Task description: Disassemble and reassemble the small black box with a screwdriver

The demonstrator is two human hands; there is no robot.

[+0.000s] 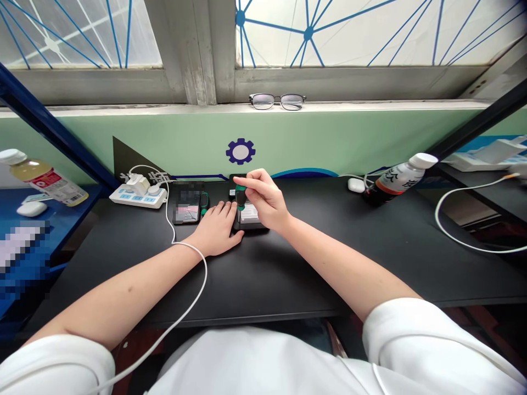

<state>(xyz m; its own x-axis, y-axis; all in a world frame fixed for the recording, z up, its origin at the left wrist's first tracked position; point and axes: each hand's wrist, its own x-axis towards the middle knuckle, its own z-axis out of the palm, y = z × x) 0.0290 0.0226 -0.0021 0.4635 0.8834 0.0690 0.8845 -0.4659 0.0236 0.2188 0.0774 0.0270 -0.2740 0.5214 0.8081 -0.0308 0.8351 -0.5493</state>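
Note:
My right hand point(267, 200) grips a screwdriver point(241, 193) with a green and black handle, its index finger stretched over the handle's top. The screwdriver stands upright over the left side of a black device point(258, 226) with a white label, lying on the table. Its tip is too small to make out. My left hand point(219, 227) lies flat, fingers spread, against the device's left edge. A phone point(188, 204) lies to the left of that hand, and a second green-handled tool point(205, 202) sits beside the phone.
A white power strip point(138, 196) stands at the back left, its white cable point(203, 285) crossing over my left forearm. A dark drink bottle point(397, 178) and a white charging case point(356, 185) are at the back right. Glasses point(278, 102) rest on the window sill.

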